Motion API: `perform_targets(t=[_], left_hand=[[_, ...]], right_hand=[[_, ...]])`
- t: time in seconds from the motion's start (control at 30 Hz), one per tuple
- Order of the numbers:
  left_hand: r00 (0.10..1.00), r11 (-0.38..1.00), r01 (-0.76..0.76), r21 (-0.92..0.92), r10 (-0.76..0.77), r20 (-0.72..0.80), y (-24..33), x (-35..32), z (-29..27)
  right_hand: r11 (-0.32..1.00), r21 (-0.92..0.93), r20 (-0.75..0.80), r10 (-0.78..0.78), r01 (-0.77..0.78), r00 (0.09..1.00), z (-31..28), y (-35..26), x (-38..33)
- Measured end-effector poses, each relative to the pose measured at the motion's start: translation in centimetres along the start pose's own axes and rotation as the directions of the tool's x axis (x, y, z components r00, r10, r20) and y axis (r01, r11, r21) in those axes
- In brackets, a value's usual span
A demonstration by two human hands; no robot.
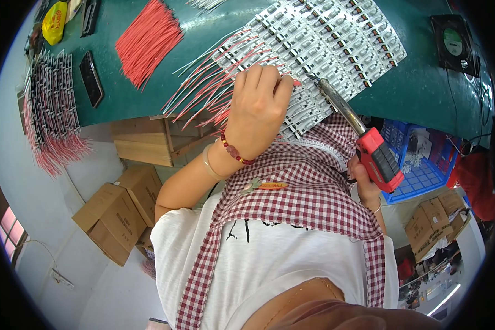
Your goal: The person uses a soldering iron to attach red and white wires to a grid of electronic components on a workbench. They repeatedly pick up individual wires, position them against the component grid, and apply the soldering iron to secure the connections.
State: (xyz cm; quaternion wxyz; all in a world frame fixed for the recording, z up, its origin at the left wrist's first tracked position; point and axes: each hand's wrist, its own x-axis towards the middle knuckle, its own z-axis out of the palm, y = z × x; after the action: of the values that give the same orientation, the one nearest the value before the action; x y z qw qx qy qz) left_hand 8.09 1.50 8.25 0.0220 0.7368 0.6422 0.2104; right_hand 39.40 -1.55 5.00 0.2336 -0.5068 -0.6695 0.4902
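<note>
My left hand (258, 104) is closed in a pinch over the near-left part of a panel of white circuit boards (319, 47). A short red wire end (297, 83) sticks out from its fingertips. Thin red and white wires (203, 91) trail off the panel's left side, and some pass beneath this hand. Low on the right, my right hand (364, 179) is wrapped round the red and black handle of a soldering iron (377, 157). The iron's tip points up-left and reaches the boards just right of my left fingers. Its handle partly hides my right fingers.
On the green table (429, 104) lie a bundle of red wires (148, 41), a phone (92, 78), a yellow bag (54, 23) and a black fan (454, 44). Wired boards (52, 93) hang over the left edge. Blue crates (423, 176) and cardboard boxes (113, 220) stand below.
</note>
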Motion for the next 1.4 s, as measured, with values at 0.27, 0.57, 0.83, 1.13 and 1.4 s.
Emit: perform_targets(t=[0.27, 0.57, 0.83, 1.13, 1.4], left_hand=[[0.997, 0.996, -0.009, -0.092, 0.001, -0.082, 0.6, -0.7, -0.1], [0.997, 0.992, 0.011, -0.127, -0.021, -0.071, 0.9, -0.9, 0.4], [1.000, 0.997, 0.018, -0.073, -0.019, -0.011, 1.0, -0.8, 0.2], [0.999, 0.996, 0.006, -0.086, -0.009, -0.033, 1.0, -0.7, 0.1], [0.998, 0.996, -0.010, -0.092, 0.004, -0.067, 0.9, -1.2, 0.6]], right_hand=[[0.998, -0.067, 0.004, 0.017, -0.016, 1.000, -0.3, 1.5, -1.4], [0.998, -0.040, 0.004, 0.039, -0.039, 0.999, 0.0, 0.9, -0.8], [0.997, 0.015, 0.011, 0.075, -0.075, 0.997, 0.1, 0.6, -0.7], [0.993, 0.082, 0.003, 0.086, -0.086, 0.996, 0.2, 0.1, -0.7], [0.994, 0.078, 0.016, 0.071, -0.072, 0.997, 0.1, 0.2, -0.8]])
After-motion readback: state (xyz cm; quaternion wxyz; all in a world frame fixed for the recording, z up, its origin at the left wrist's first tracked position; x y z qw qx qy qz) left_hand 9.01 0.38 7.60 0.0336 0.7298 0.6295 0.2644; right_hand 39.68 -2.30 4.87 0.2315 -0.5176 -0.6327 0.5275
